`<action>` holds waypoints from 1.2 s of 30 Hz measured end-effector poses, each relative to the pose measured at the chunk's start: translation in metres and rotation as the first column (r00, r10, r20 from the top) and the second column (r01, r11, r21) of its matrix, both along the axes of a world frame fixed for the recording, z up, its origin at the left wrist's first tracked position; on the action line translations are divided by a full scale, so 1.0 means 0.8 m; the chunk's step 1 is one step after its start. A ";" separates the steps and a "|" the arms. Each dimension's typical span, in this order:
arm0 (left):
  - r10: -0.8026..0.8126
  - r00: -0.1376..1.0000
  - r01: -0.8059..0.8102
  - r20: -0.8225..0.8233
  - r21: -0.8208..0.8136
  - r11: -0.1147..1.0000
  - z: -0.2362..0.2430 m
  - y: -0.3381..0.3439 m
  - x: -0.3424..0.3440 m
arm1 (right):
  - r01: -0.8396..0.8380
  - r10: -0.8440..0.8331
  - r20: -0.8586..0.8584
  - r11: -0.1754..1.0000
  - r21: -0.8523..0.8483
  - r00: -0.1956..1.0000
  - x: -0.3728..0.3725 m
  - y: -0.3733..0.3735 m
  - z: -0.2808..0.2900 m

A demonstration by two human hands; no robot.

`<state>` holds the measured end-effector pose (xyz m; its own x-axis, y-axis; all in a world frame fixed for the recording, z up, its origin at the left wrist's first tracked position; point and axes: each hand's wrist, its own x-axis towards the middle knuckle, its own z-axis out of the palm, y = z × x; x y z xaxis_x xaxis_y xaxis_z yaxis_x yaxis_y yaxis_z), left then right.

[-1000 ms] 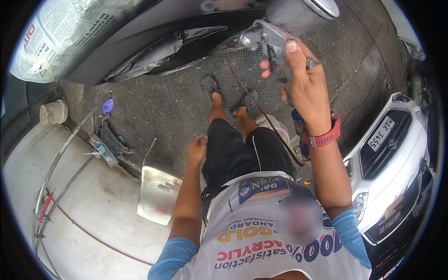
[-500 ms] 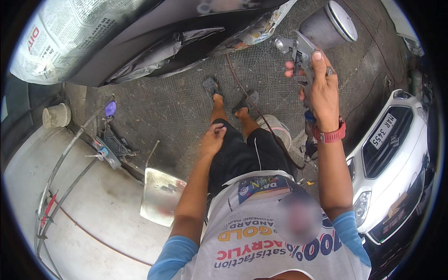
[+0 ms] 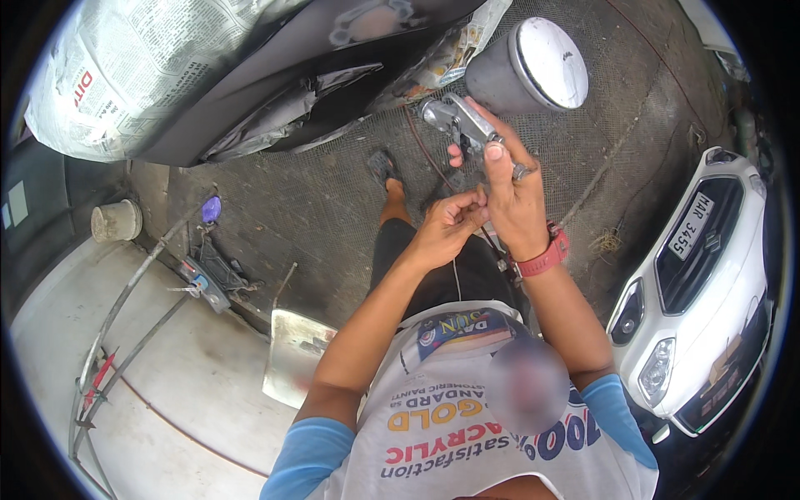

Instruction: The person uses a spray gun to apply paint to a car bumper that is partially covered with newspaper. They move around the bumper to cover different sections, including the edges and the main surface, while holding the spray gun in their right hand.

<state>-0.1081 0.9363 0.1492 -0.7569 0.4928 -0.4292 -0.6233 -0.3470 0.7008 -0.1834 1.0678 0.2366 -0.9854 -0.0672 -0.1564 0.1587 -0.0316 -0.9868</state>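
Note:
In my right hand (image 3: 518, 200) is a metal spray gun (image 3: 471, 123), gripped by its handle, with the thumb along the back of the gun. Its large grey paint cup (image 3: 508, 75) with a pale lid tilts off to the upper right. My left hand (image 3: 450, 225) sits just left of the right wrist, at the lower end of the gun's handle. The left fingers are pinched together, and whatever lies between them is hidden. A dark grey, glossy car panel (image 3: 275, 75) slants beyond the gun, with newspaper masking (image 3: 125, 92) over its left part.
A white car (image 3: 708, 275) stands at the right. Reddish hose (image 3: 422, 146) runs across the gridded floor. On the left are a dirty bucket (image 3: 117, 221), a grey metal device (image 3: 204, 283), bent pipes (image 3: 125, 287) and a large pale panel (image 3: 158, 375). A whitish plate (image 3: 292, 354) lies near my left forearm.
My right hand has brought the spray gun left and closer in, with its cup tilted more. My left hand has risen from beside my thigh to the gun's handle end.

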 end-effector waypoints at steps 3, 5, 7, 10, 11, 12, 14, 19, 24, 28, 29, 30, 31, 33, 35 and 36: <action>0.041 0.996 -0.049 -0.077 -0.106 0.993 0.012 -0.005 0.005 | 0.001 -0.003 -0.039 0.999 -0.045 0.999 0.006 -0.006 -0.005; 0.074 0.995 -0.082 -0.072 -0.116 0.990 0.012 -0.017 0.015 | -0.035 0.032 -0.032 0.994 -0.102 0.999 0.007 -0.011 0.002; 0.091 0.990 -0.109 -0.110 -0.166 0.980 0.011 -0.026 0.020 | -0.088 0.090 0.005 0.983 -0.163 0.996 0.006 -0.015 0.019; 0.096 0.974 -0.155 -0.205 -0.292 0.944 0.028 -0.026 0.014 | -0.090 0.078 -0.074 0.982 -0.165 0.994 0.002 -0.014 0.027; 0.080 0.976 -0.135 -0.205 -0.271 0.953 0.027 -0.022 0.010 | -0.079 0.064 -0.093 0.982 -0.170 0.994 0.001 -0.013 0.028; 0.061 0.977 -0.112 -0.205 -0.249 0.962 0.024 -0.016 0.004 | -0.053 0.040 -0.071 0.980 -0.191 0.997 0.000 -0.008 0.029; 0.027 0.986 -0.059 -0.165 -0.192 0.980 0.019 0.003 -0.007 | 0.025 -0.030 -0.028 0.989 -0.146 0.999 0.000 0.012 0.031; -0.107 0.983 0.084 -0.147 -0.152 0.985 0.003 0.081 -0.026 | 0.196 -0.195 0.007 0.980 -0.037 0.981 0.008 0.079 0.028; -0.164 0.982 0.161 -0.096 -0.039 0.986 0.021 0.108 -0.039 | 0.351 -0.344 -0.076 0.931 0.098 0.936 0.007 0.096 0.047; -0.114 0.985 0.111 -0.129 -0.026 0.993 0.031 0.080 -0.039 | 0.246 -0.245 -0.069 0.969 0.007 0.967 -0.004 0.074 0.066; -0.097 0.986 0.095 -0.137 -0.021 0.995 0.034 0.067 -0.038 | 0.217 -0.218 -0.064 0.976 -0.024 0.974 -0.007 0.063 0.068; -0.084 0.986 0.082 -0.146 -0.016 0.996 0.035 0.053 -0.034 | 0.192 -0.195 -0.060 0.980 -0.054 0.979 -0.008 0.051 0.070; -0.056 0.987 0.050 -0.153 -0.044 0.998 0.037 0.038 -0.030 | 0.165 -0.170 -0.056 0.983 -0.084 0.984 -0.010 0.040 0.073; 0.009 0.987 -0.024 -0.163 -0.095 0.995 0.038 0.003 -0.014 | 0.076 -0.077 -0.008 0.996 -0.056 0.997 -0.012 0.019 0.099; -0.034 0.992 0.001 -0.123 -0.260 0.966 0.033 -0.040 0.000 | -0.007 0.006 -0.067 1.000 -0.025 0.998 -0.015 0.002 0.099; -0.054 0.994 0.017 -0.100 -0.340 0.940 0.024 -0.064 0.010 | -0.020 0.017 -0.041 0.997 -0.068 0.999 -0.017 -0.002 0.105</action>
